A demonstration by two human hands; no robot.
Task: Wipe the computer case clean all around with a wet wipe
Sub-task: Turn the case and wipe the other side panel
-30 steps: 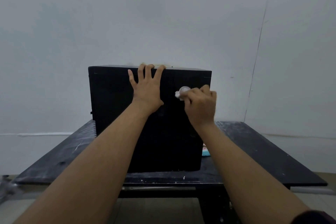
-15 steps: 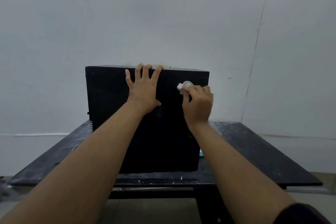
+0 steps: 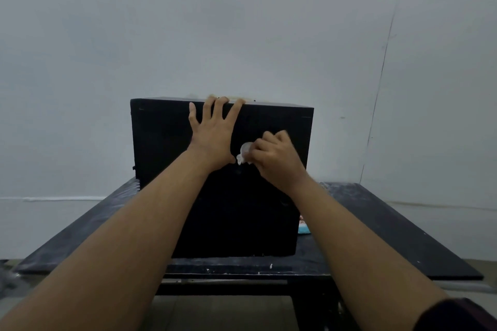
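Computer case: we see it black and upright on the dark tabletop, broad side facing us, close to the white wall.
Left hand: our fingers are spread flat against the case's side, with the tips reaching its top edge.
Right hand: our fingers are curled round the bunched white wet wipe, pressing it on the side panel just beside the left thumb.
Packet: a small blue-and-white one peeks out at the case's right, on the tabletop.
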